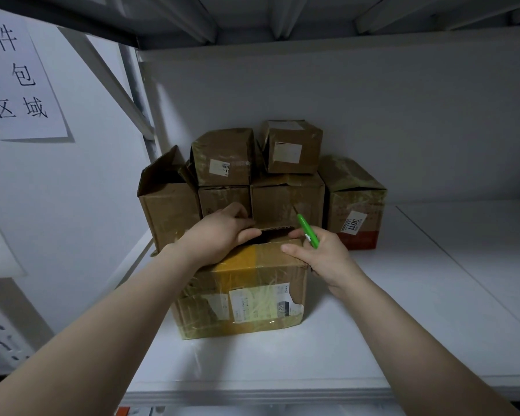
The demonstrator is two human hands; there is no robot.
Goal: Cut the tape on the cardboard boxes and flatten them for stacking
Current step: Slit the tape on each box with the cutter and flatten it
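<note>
A taped brown cardboard box (243, 295) with a white label stands on the white shelf in front of me, a dark gap showing between its top flaps. My left hand (222, 232) grips the left top flap, thumb at the gap's edge. My right hand (321, 253) holds a green utility knife (308, 231) with its blade pointing up and away, while its fingers touch the right top flap. Behind stands a pile of several more taped boxes (261, 172).
The white shelf surface (418, 310) stretches to the right and toward me, ending at a front edge (282, 394). A white wall with a paper sign (18, 76) closes the left side. An upper shelf (282, 19) hangs overhead.
</note>
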